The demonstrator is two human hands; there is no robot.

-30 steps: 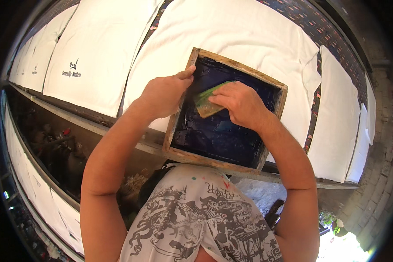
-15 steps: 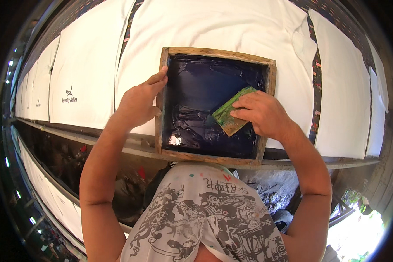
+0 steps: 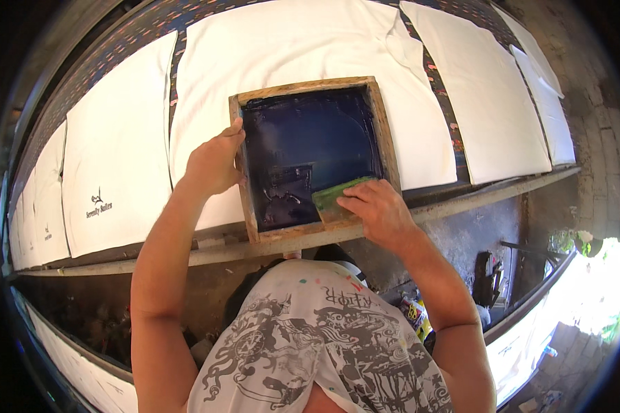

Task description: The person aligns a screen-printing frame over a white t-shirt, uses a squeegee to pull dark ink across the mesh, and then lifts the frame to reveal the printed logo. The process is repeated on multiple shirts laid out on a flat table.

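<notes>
Cloth-covered table point(image 3: 455, 110) runs across the top of the view, its patterned blue surface showing only in narrow strips between white shirts laid flat side by side. One white shirt point(image 3: 303, 48) lies in the middle, and a wooden screen frame point(image 3: 386, 144) rests flat on it, close to the table's near edge. Inside the frame, the mesh point(image 3: 303, 148) is coated all over with dark blue ink, wet and glossy, thickest toward the near rail. To the left lies another white shirt point(image 3: 117, 144) bearing a small dark print.

Left hand point(image 3: 213, 164) grips the frame's left rail, fingers curled over the wood and thumb along the top. Right hand point(image 3: 379, 210) pinches a green squeegee point(image 3: 334, 199), fingers closed on it, its edge pressed to the mesh at the frame's near right corner.
</notes>
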